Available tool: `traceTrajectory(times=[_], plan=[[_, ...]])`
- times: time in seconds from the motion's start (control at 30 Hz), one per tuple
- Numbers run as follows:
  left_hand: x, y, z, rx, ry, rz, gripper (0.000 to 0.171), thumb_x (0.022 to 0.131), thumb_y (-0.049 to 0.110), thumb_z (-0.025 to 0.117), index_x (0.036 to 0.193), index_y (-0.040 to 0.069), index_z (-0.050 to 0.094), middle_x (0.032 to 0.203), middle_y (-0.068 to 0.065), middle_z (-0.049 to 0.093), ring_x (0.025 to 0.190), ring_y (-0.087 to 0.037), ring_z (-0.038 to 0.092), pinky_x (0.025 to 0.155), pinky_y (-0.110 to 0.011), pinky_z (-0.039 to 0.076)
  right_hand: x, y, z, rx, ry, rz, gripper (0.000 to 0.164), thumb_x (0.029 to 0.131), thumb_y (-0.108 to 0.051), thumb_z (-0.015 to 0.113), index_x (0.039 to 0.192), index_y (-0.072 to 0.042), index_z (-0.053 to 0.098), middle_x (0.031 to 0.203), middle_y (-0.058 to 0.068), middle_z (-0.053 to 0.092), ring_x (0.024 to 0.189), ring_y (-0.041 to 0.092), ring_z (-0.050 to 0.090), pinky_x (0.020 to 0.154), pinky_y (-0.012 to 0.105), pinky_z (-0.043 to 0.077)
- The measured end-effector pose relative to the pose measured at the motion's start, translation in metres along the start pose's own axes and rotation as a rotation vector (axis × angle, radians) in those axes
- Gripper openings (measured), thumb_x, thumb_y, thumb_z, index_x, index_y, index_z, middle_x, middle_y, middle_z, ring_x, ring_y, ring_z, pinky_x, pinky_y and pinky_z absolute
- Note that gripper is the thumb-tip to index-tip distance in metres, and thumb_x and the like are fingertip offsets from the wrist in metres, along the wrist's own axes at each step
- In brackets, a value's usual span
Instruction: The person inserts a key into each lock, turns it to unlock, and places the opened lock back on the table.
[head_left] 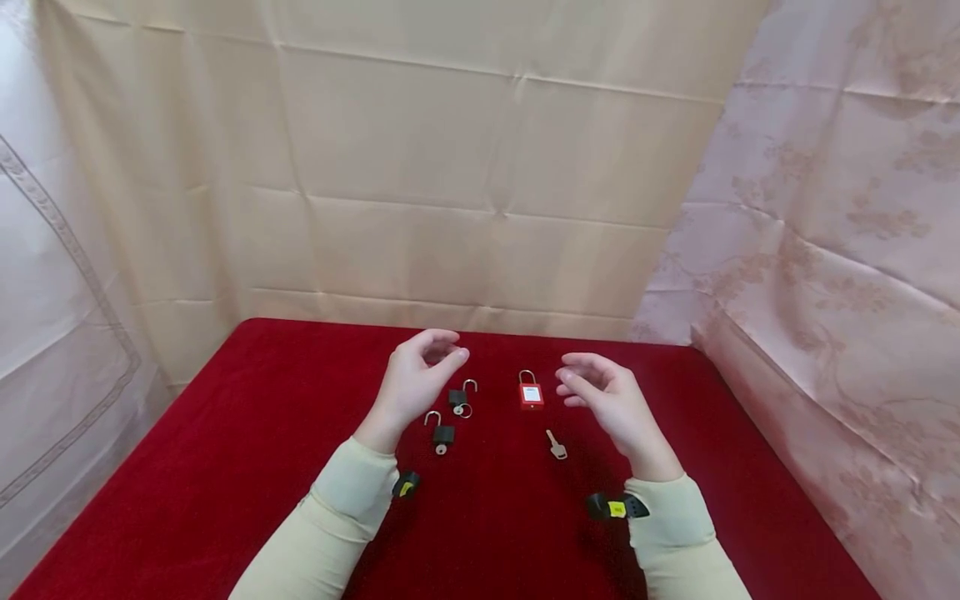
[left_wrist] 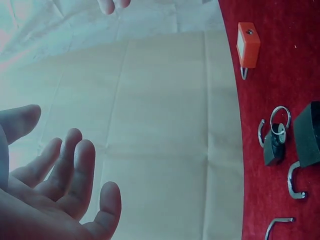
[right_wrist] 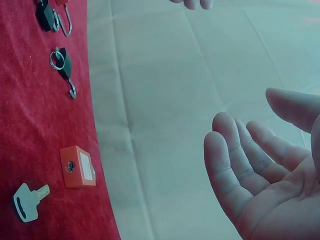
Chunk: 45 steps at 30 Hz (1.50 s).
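My left hand hovers over the red cloth, fingers loosely curved and holding nothing. Just right of it lie two black padlocks, one farther back with a key ring and one nearer with a key in it; both shackles are open. My right hand, likewise loosely curved, holds nothing above the right side. To its left is a red padlock with a white label. A loose key lies below that hand, apart from the padlock. In the left wrist view another shackle is cut off at the bottom edge.
A red cloth covers the table. Behind it hangs a beige curtain, with a patterned pale curtain at the right and a white one at the left. Both wrists wear dark straps.
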<state>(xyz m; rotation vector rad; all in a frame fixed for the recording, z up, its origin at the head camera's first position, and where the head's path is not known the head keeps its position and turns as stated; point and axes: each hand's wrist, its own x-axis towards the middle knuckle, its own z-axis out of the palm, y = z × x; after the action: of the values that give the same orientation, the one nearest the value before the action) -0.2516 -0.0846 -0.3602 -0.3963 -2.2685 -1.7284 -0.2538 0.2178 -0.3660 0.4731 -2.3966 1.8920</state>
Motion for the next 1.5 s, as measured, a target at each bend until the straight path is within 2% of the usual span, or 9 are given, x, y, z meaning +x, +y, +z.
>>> traceTrajectory(times=[0.13, 0.27, 0.5, 0.63, 0.8, 1.03, 1.23, 1.37, 1.5], plan=[[0.000, 0.002, 0.002, -0.012, 0.000, 0.009, 0.027, 0.095, 0.019, 0.073, 0.121, 0.012, 0.069, 0.108, -0.003, 0.070, 0.100, -0.022, 0.064, 0.087, -0.041, 0.052, -0.002, -0.002, -0.003, -0.034, 0.001, -0.017, 0.036, 0.098, -0.013, 0.070, 0.130, 0.001, 0.061, 0.112, 0.018, 0.069, 0.092, 0.030, 0.071, 0.079, 0.036, 0.059], [-0.001, 0.003, 0.003, -0.009, -0.005, 0.017, 0.026, 0.095, 0.020, 0.073, 0.120, 0.012, 0.070, 0.108, -0.002, 0.070, 0.099, -0.021, 0.064, 0.087, -0.041, 0.053, -0.003, -0.005, -0.006, -0.071, 0.021, -0.042, 0.033, 0.097, -0.009, 0.069, 0.128, 0.002, 0.062, 0.110, 0.020, 0.070, 0.091, 0.031, 0.071, 0.077, 0.034, 0.059], [-0.004, 0.002, 0.006, 0.006, -0.047, 0.008, 0.027, 0.095, 0.019, 0.073, 0.121, 0.012, 0.070, 0.109, -0.002, 0.071, 0.098, -0.022, 0.066, 0.083, -0.039, 0.055, -0.008, -0.012, -0.010, -0.163, 0.066, -0.049, 0.032, 0.097, -0.011, 0.070, 0.126, 0.002, 0.065, 0.107, 0.019, 0.072, 0.084, 0.018, 0.070, 0.073, 0.034, 0.059], [-0.006, 0.003, 0.009, 0.020, -0.067, 0.001, 0.026, 0.095, 0.020, 0.072, 0.120, 0.012, 0.070, 0.108, -0.001, 0.072, 0.096, -0.021, 0.066, 0.079, -0.038, 0.055, -0.008, -0.013, -0.012, -0.204, 0.064, -0.033, 0.033, 0.096, -0.012, 0.072, 0.126, 0.001, 0.065, 0.105, 0.017, 0.072, 0.083, 0.019, 0.069, 0.072, 0.040, 0.060], [-0.007, 0.004, 0.013, 0.038, -0.077, 0.007, 0.024, 0.095, 0.020, 0.073, 0.117, 0.012, 0.071, 0.104, 0.000, 0.072, 0.094, -0.021, 0.066, 0.078, -0.038, 0.056, -0.007, -0.014, -0.013, -0.278, 0.055, -0.006, 0.032, 0.095, -0.009, 0.072, 0.124, 0.003, 0.065, 0.103, 0.017, 0.073, 0.085, 0.025, 0.069, 0.068, 0.036, 0.059], [-0.010, 0.004, 0.017, 0.100, -0.123, -0.032, 0.024, 0.095, 0.021, 0.073, 0.116, 0.012, 0.071, 0.103, 0.002, 0.071, 0.092, -0.019, 0.065, 0.079, -0.037, 0.055, -0.005, -0.004, -0.017, -0.413, -0.006, 0.107, 0.037, 0.091, -0.018, 0.077, 0.122, 0.000, 0.066, 0.101, 0.011, 0.073, 0.079, 0.022, 0.070, 0.067, 0.037, 0.059], [-0.010, -0.002, 0.021, 0.167, -0.231, -0.076, 0.022, 0.094, 0.024, 0.073, 0.112, 0.012, 0.072, 0.099, 0.004, 0.071, 0.084, -0.021, 0.067, 0.076, -0.037, 0.055, -0.001, 0.007, -0.017, -0.489, -0.061, 0.225, 0.044, 0.088, -0.024, 0.080, 0.122, -0.001, 0.065, 0.098, 0.010, 0.073, 0.069, 0.032, 0.069, 0.066, 0.039, 0.058], [-0.011, -0.006, 0.025, 0.228, -0.282, -0.069, 0.020, 0.094, 0.027, 0.073, 0.108, 0.013, 0.073, 0.096, 0.006, 0.071, 0.087, -0.014, 0.065, 0.081, -0.036, 0.054, 0.000, 0.017, -0.014, -0.515, -0.085, 0.279, 0.044, 0.087, -0.023, 0.081, 0.121, 0.001, 0.066, 0.095, 0.010, 0.073, 0.073, 0.032, 0.070, 0.064, 0.038, 0.058], [-0.012, -0.010, 0.030, 0.246, -0.311, -0.077, 0.022, 0.094, 0.030, 0.073, 0.108, 0.014, 0.073, 0.096, 0.006, 0.071, 0.087, -0.012, 0.065, 0.083, -0.038, 0.053, 0.001, 0.025, -0.012, -0.521, -0.103, 0.325, 0.043, 0.086, -0.021, 0.082, 0.118, 0.003, 0.066, 0.091, 0.009, 0.071, 0.077, 0.029, 0.069, 0.062, 0.036, 0.058]])
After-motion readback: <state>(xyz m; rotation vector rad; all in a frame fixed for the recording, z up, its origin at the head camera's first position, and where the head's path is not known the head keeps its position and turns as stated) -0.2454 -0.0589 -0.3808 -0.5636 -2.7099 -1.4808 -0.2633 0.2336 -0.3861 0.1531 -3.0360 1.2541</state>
